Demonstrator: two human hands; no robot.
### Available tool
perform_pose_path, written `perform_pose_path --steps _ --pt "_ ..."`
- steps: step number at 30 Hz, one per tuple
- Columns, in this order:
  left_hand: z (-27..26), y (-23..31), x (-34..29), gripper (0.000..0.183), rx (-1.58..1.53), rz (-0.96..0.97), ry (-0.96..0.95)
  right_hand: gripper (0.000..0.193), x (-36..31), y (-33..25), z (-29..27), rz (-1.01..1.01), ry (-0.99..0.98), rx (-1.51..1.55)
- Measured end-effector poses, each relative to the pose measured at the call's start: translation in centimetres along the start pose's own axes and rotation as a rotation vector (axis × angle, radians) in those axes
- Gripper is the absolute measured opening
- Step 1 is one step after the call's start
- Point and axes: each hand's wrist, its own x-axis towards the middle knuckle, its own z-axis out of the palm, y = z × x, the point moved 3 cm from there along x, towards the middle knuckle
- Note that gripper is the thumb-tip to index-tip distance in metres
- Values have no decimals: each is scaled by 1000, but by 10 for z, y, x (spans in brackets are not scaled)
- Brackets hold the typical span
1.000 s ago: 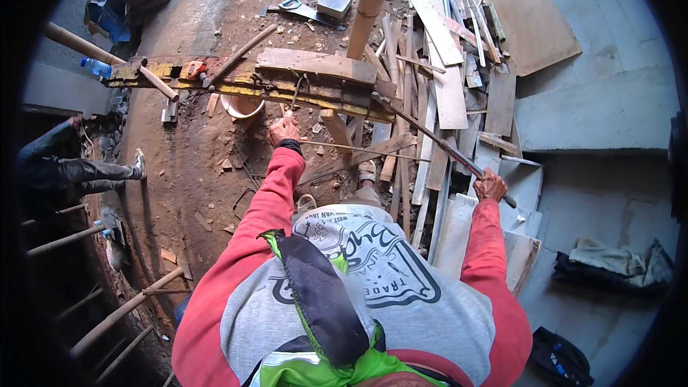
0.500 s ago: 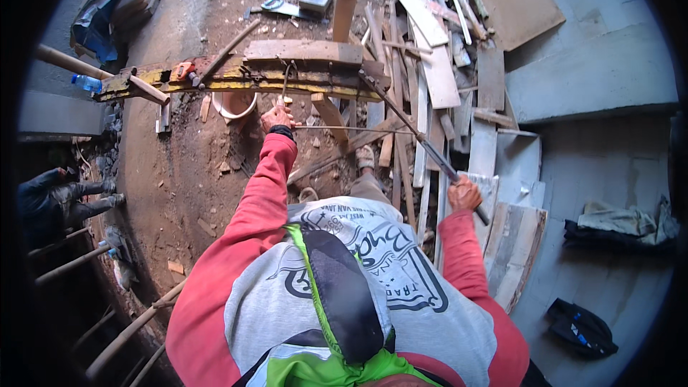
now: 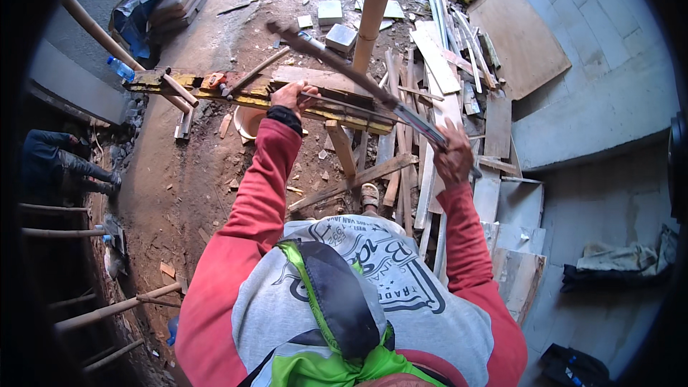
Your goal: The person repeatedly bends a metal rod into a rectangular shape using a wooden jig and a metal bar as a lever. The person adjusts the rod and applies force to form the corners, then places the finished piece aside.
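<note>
My right hand is closed round the lower part of a long metal bar, which slants up to the left over the yellow-edged wooden beam. At the beam, my left hand is closed with fingers pinched on a thin metal rod. That rod runs rightward along the beam and passes toward the long bar near its middle. A flat board lies along the beam's far side. Whether the bar touches the rod cannot be made out.
An orange tool, a loose stick and a water bottle are along the beam's left. A bamboo post rises beyond it. Scrap planks pile up at the right. Another person stands far left.
The long bar has lifted away from the beam's right end, and its far end now points up left. My left hand has moved up to the beam with the rod; my right hand has risen.
</note>
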Motion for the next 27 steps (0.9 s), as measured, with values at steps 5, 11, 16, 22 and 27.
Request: perform_pose_path --steps 5,11,16,22,27 --pt "8 2 56 20 -202 -59 24 32 58 -30 34 -53 -291 91" --pt "38 37 48 11 -129 -101 -62 14 98 -53 17 -286 -50 -11" --pt "51 94 21 51 80 68 -124 15 138 -72 -28 -396 48 32" --pt "-49 26 76 64 797 652 77 22 153 -81 -33 -416 -16 289" --pt "-59 -53 32 40 14 165 -84 25 151 -46 27 -234 -265 249"
